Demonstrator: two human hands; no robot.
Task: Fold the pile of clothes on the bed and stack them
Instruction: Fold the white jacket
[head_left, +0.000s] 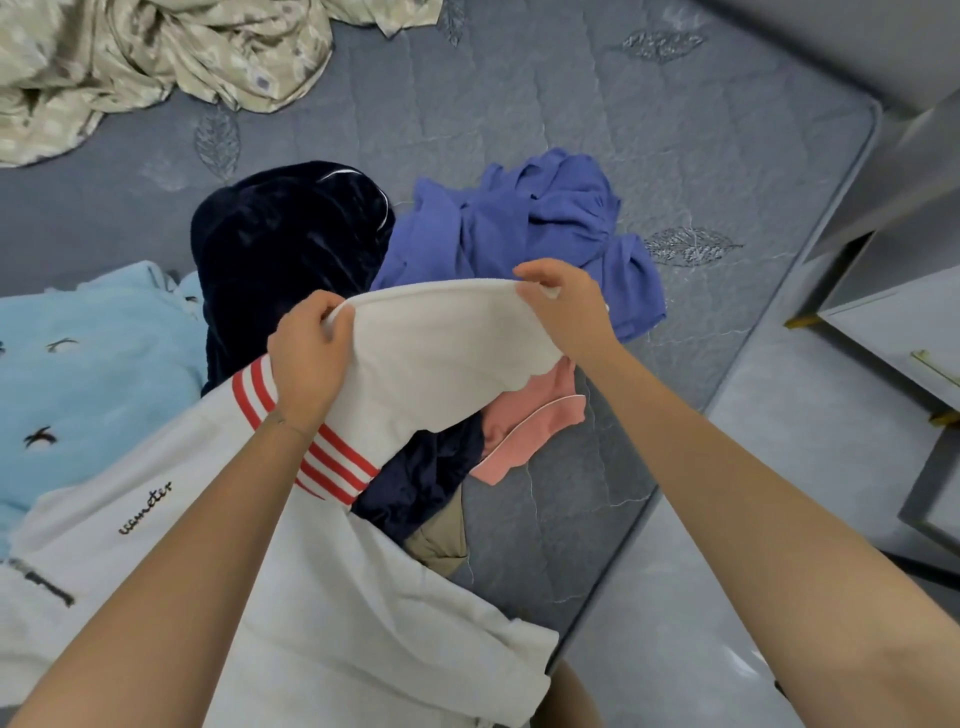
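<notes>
A white garment (431, 353) with red stripes on one band is lifted over the pile near the bed's front edge. My left hand (309, 353) grips its top edge on the left. My right hand (563, 299) pinches the same edge on the right. Under it lie a dark navy velvet garment (280, 244), a pink piece (530, 426), and a tan piece (441, 535). A crumpled blue-violet garment (519, 223) sits just behind my right hand. A light blue fleece item (88, 374) with dark marks lies at the left.
The grey quilted mattress (519, 93) stretches to the back and right. A rumpled beige patterned sheet (156, 57) lies at the back left. White furniture with gold handles (904, 332) stands on the grey floor to the right of the bed.
</notes>
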